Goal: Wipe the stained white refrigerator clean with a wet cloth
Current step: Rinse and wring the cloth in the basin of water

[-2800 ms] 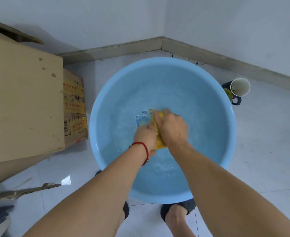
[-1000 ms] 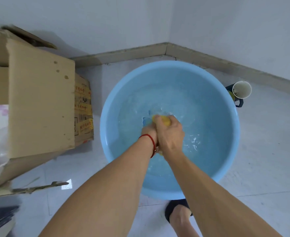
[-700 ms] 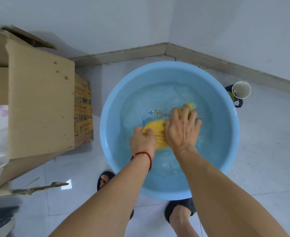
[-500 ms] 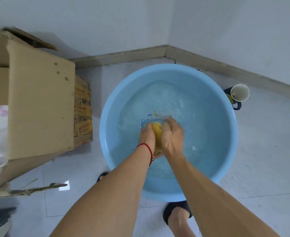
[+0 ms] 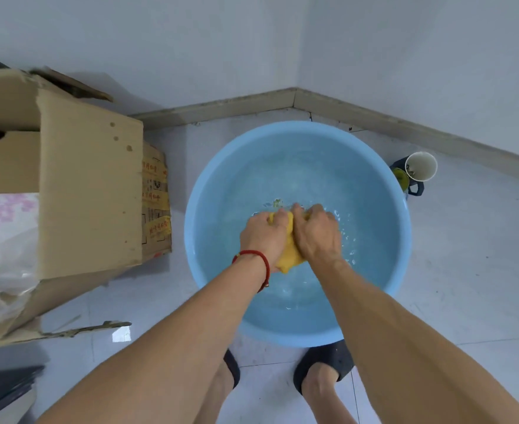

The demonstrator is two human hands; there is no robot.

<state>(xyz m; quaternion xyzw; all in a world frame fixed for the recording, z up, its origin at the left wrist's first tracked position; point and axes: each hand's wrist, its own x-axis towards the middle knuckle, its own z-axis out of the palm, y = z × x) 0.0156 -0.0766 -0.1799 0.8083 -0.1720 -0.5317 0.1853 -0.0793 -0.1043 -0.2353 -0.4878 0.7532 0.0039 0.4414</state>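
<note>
Both hands are closed around a yellow cloth (image 5: 288,255), which is bunched between them over the water in a blue basin (image 5: 403,240) on the floor. The left hand (image 5: 262,235) and right hand (image 5: 317,234) are pressed together, fingers curled tight into the fabric. Rinsing or wringing appears to be the step in hand. Next, excess water should be squeezed out and the cloth carried to the refrigerator, which is not in view. A cardboard box (image 5: 89,185) stands beside the basin.

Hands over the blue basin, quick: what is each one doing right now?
Left hand: closed, gripping the yellow cloth.
Right hand: closed on the same cloth, bunching it over the water in the basin.
</note>
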